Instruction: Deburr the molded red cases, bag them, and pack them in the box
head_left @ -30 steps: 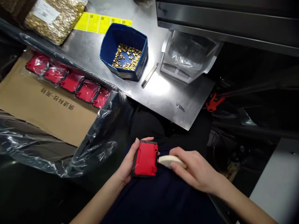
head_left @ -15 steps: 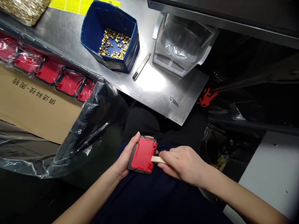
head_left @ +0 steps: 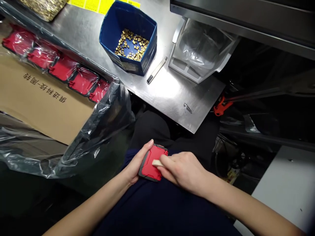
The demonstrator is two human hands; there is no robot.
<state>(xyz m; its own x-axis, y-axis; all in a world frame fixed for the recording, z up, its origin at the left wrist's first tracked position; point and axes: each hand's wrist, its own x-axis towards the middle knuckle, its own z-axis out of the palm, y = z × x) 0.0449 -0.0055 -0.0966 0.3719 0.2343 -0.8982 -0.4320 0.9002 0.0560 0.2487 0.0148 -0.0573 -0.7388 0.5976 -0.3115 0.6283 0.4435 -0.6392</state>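
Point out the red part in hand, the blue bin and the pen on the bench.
red part [head_left: 150, 164], head view, on its red face left of the right hand.
blue bin [head_left: 147, 54], head view, on its right outer wall.
pen [head_left: 157, 69], head view, on the middle of its pale barrel.

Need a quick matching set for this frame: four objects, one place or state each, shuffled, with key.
Things
1. red and black plastic cover
2. small brass parts
3. cream-coloured flat tool
4. slim silver pen-shaped knife

Places
A. lying on the steel table, right of the bin
B. held in the left hand over the lap
C. inside the blue plastic bin
D. gripped in the right hand, tip on the cover

Pairs: 1-B, 2-C, 3-D, 4-A
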